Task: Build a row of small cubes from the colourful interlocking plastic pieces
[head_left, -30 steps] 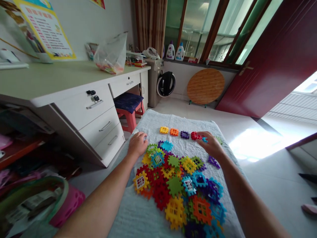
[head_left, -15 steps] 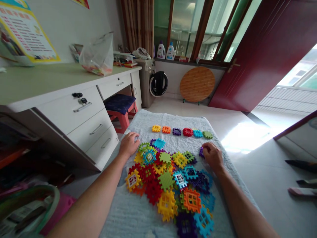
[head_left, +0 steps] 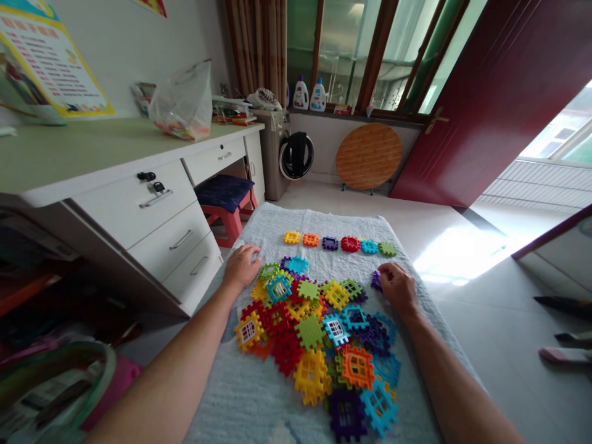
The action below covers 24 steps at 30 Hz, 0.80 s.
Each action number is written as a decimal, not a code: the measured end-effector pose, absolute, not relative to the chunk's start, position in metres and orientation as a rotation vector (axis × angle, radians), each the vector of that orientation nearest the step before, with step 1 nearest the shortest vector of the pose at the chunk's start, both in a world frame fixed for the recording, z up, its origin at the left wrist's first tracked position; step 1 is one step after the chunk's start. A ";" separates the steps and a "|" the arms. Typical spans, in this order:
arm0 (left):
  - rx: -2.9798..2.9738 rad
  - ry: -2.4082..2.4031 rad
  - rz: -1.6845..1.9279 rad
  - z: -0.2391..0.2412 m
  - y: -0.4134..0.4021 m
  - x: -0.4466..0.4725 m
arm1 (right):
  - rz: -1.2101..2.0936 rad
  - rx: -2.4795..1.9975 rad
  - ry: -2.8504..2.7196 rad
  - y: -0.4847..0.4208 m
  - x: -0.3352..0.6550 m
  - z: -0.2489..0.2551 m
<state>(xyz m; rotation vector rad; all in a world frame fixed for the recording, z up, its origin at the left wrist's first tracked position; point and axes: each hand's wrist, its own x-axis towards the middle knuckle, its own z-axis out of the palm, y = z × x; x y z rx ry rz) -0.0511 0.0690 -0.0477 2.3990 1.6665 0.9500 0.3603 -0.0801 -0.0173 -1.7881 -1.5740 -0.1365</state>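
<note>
My right hand (head_left: 398, 287) is closed with its fingertips on a purple interlocking building block (head_left: 376, 280), at the right side of the cloth-covered table (head_left: 259, 394). My left hand (head_left: 242, 265) lies open on the cloth, left of the pile, holding nothing. Between my arms spreads a heap of notched square blocks, among them a yellow block (head_left: 312, 376), an orange block (head_left: 357, 365), a dark purple block (head_left: 346, 414) and a green block (head_left: 309, 332). Beyond the heap runs a row with a yellow block (head_left: 291, 237), a red block (head_left: 350, 244) and a green block (head_left: 387, 249).
To the left stands a white desk (head_left: 134, 216) with a plastic bag (head_left: 182, 102) on top. A stool (head_left: 226, 197) is tucked beneath it. Farther back are a washing machine (head_left: 272, 154) with its door open, a round wooden board (head_left: 369, 157) and a red door (head_left: 467, 117).
</note>
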 end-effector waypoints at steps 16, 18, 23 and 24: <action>2.384 1.704 0.936 -0.046 0.069 -0.050 | -0.122 -1.693 -1.808 -0.084 0.353 -0.009; 2.374 1.711 0.948 -0.046 0.069 -0.050 | -0.055 -1.646 -1.902 -0.086 0.347 -0.002; 2.320 1.714 0.972 -0.047 0.070 -0.050 | 0.242 -1.550 -2.125 -0.092 0.327 0.013; 2.309 1.717 0.974 -0.047 0.070 -0.050 | 0.281 -1.544 -2.158 -0.093 0.324 0.013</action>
